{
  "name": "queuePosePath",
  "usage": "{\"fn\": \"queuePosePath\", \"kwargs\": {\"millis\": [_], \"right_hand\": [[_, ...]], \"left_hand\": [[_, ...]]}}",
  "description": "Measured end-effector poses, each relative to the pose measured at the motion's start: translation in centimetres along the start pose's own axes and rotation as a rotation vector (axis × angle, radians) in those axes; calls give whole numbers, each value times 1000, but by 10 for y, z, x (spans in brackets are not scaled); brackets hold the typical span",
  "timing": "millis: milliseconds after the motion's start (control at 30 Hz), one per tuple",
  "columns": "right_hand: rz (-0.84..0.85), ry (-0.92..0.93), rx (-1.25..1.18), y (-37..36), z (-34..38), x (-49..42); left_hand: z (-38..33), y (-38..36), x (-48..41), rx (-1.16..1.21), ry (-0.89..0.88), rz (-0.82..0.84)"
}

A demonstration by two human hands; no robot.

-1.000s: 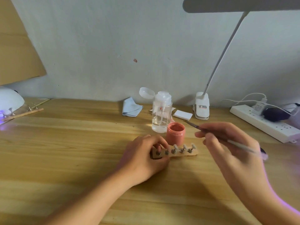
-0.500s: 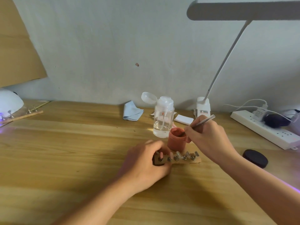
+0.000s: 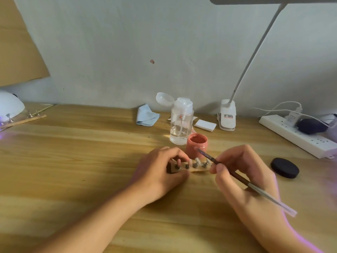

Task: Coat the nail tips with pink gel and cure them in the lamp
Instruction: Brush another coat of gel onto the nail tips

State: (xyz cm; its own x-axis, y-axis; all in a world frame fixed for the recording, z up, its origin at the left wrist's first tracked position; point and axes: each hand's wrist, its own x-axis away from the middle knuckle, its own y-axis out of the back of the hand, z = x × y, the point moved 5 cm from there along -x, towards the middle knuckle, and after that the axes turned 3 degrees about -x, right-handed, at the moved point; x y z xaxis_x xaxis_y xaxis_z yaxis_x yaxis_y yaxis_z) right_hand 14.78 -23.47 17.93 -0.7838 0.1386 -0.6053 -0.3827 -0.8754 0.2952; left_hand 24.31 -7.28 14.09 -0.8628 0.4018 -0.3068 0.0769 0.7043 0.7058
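A small wooden holder [image 3: 197,168] with several nail tips on metal pegs lies mid-table. My left hand [image 3: 160,172] grips its left end, covering that part. The two leftmost tips look pink, the others pale. My right hand [image 3: 242,170] holds a thin brush [image 3: 237,177] like a pen; its pink-loaded tip [image 3: 197,149] hovers over the holder's right half, just in front of the open pink gel jar [image 3: 197,144]. The white curing lamp [image 3: 10,106] sits at the far left edge, glowing violet.
A clear pump bottle [image 3: 181,123] stands behind the jar. The black jar lid [image 3: 284,168] lies to the right. A blue cloth [image 3: 146,115], white pads [image 3: 205,125], clip desk lamp [image 3: 227,116] and power strip [image 3: 299,136] line the back. Another wooden stick holder [image 3: 23,120] lies by the curing lamp.
My right hand dipped the brush into the pink jar, then drew back toward me; the brush tip now hangs over the nail tips. My left hand stayed on the holder.
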Motion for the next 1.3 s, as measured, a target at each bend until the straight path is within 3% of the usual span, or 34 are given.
{"fn": "queuePosePath", "kwargs": {"millis": [333,500,800,1300], "right_hand": [[-51,-10,81,-3,-13,-13],[-9,-120,28,-4,-26,-13],[-128,-204,-108,6,-29,-8],[-164,-158,-215,11,-22,-6]], "left_hand": [[-2,0,2,68,-15,8],[-2,0,1,59,-12,7],[-3,1,2,50,-21,12],[-4,2,3,65,-34,12]]}}
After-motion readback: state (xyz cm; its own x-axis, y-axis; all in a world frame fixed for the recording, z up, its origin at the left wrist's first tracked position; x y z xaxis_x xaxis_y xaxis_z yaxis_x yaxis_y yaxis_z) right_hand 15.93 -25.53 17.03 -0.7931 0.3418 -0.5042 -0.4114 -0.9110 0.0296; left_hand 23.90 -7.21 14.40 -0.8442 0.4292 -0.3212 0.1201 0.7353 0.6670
